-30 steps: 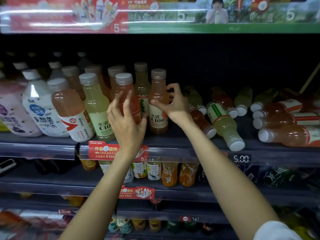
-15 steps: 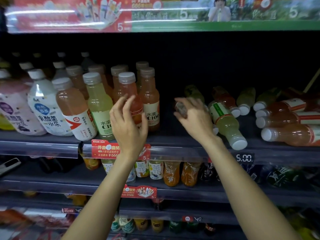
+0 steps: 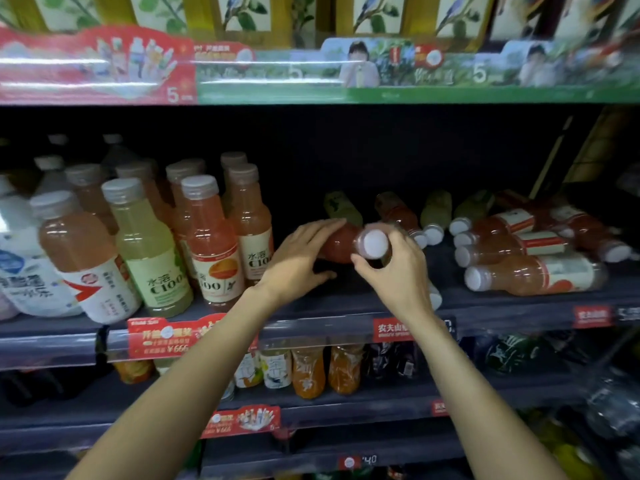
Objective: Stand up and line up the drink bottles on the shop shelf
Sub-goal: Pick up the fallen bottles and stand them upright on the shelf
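A pink drink bottle with a white cap is lifted off the dark shelf, lying sideways with its cap towards me. My right hand grips its neck just behind the cap. My left hand cups the body from the left, fingers over the top and thumb below. Several upright bottles, pink and pale green, stand in rows on the left part of the shelf. Several fallen bottles lie on their sides at the right, caps towards me. A further bottle is mostly hidden behind my right wrist.
Large white and pink bottles stand at the far left. Price strips run along the shelf edge. A lower shelf holds small orange and dark bottles. The shelf above hangs low over the bottles.
My right hand let go of an upright bottle, moved right and picked up a fallen pink bottle by its neck. My left hand left the upright row and came onto that bottle's body.
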### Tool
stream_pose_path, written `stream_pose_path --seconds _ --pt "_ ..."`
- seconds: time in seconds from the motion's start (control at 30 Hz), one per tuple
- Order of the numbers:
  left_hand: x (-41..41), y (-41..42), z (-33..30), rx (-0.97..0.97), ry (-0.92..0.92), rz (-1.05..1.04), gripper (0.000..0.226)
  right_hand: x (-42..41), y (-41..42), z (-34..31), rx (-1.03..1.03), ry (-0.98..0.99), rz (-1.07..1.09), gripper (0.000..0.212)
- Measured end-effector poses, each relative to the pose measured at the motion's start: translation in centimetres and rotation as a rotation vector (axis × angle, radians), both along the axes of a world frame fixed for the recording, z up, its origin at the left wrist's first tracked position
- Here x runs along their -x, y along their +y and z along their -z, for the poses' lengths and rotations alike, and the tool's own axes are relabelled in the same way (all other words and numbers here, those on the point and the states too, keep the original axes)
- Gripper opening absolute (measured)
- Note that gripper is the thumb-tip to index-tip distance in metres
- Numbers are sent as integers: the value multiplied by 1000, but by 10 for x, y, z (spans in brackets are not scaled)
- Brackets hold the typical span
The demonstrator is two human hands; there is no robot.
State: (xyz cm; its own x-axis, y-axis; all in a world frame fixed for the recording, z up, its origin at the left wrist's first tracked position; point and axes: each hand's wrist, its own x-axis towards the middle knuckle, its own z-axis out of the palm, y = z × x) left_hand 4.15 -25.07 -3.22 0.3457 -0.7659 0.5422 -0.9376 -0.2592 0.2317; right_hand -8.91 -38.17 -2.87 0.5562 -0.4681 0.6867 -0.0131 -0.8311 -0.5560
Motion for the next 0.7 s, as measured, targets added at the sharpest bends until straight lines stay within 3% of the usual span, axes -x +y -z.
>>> stream_pose_path --seconds 0.1,0.23,0.47,0.6,0.7 --pt "9 1 -6 169 57 -13 82 -3 2 -23 -213 -108 -154 42" --pt "18 6 -9 279 227 -89 83 -14 11 -47 -555 -68 -405 35" --pt "25 34 -6 507 340 -304 84 -14 29 1 -398 315 -561 84" --pt "36 46 -1 594 335 -342 72 -27 58 17 -420 249 -531 82" --pt "37 53 5 604 213 -384 69 -35 67 22 -427 174 -503 75"
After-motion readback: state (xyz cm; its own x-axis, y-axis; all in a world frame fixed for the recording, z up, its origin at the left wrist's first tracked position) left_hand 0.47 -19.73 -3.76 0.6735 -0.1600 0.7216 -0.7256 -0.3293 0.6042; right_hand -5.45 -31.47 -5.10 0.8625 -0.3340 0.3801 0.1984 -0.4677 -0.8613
